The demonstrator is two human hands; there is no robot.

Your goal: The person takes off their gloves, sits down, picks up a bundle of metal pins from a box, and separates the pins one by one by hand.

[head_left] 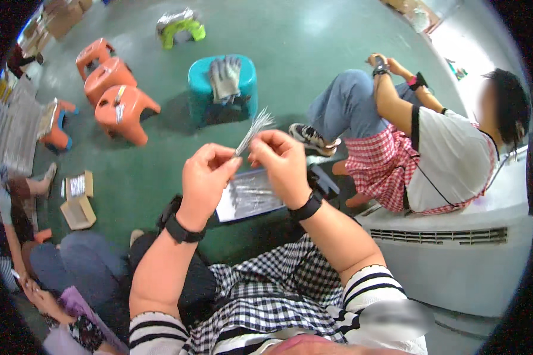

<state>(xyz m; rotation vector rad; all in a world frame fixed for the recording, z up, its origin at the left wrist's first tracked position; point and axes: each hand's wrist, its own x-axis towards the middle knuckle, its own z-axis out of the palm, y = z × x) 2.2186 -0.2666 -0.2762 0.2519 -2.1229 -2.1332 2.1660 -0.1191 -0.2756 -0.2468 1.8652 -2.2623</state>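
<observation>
A bundle of thin silvery strands, fanned out at its upper end, is held up in front of me. My left hand pinches its lower end between thumb and fingertips. Closed around the side of the same bundle are the thumb and fingers of my right hand. I cannot tell what the strands are made of. Below my hands lies a shallow white box with clear plastic and more thin silvery pieces in it, partly covered by my right hand.
A teal stool carries grey gloves. Orange stools stand left of it, and a green one farther off. An open cardboard box is on the floor at left. One person sits close on my right, another on my left.
</observation>
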